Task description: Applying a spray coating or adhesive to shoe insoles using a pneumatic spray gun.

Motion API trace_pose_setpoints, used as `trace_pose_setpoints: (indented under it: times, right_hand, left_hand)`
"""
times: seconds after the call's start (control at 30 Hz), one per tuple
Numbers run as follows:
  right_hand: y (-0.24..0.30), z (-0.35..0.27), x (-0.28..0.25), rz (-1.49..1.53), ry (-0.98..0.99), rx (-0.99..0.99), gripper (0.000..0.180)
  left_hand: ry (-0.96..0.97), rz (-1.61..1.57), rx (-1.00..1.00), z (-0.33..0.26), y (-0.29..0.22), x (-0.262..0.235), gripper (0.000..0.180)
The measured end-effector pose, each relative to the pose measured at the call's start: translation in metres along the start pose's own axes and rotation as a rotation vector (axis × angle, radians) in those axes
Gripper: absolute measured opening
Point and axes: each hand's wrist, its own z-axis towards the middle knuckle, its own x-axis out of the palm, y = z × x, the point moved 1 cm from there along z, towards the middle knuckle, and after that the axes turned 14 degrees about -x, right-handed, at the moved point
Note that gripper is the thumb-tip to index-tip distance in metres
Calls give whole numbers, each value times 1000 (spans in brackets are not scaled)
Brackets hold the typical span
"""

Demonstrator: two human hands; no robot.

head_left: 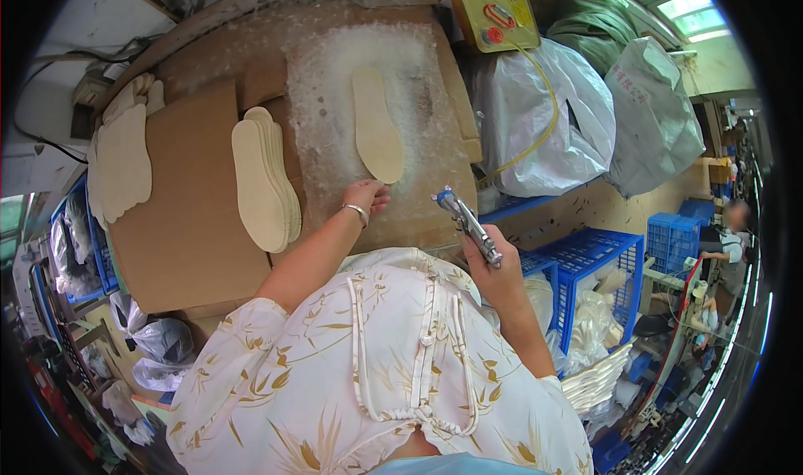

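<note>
A cream insole (378,128) lies flat on a cardboard sheet (314,140) crusted with whitish, glossy residue. Its heel end points toward me, and my left hand (366,196) is at that edge with curled fingers, seemingly pinching it. In my right hand (495,262) is a metal spray gun (473,228), its blue-ringed nozzle tilted up and toward the far left, apart from the insole. My fingers wrap round its handle; the trigger is mostly hidden. Left of the crusted sheet a neat stack of insoles (263,182) rests on the cardboard.
More cream insole pieces (124,161) lie at the far left. A yellow can (493,13) with a yellow hose (552,111) stands at the back right, beside white plastic sacks (548,107). Blue crates (594,257) stand to my right. Farther right a person (732,245) is visible.
</note>
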Motion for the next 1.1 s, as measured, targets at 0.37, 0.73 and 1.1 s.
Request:
trace_pose_setpoints:
  times: [0.37, 0.73, 1.1]
  right_hand:
    - [-5, 0, -3, -6, 46, 8, 16]
    - [-10, 2, -3, 4, -23, 4, 16]
    - [-8, -2, -2, -6, 118, 32, 17]
  left_hand:
    - [2, -17, -6, -2, -1, 0, 17]
    - [83, -15, 9, -9, 0, -4, 26]
    - [156, -98, -44, -14, 3, -5, 32]
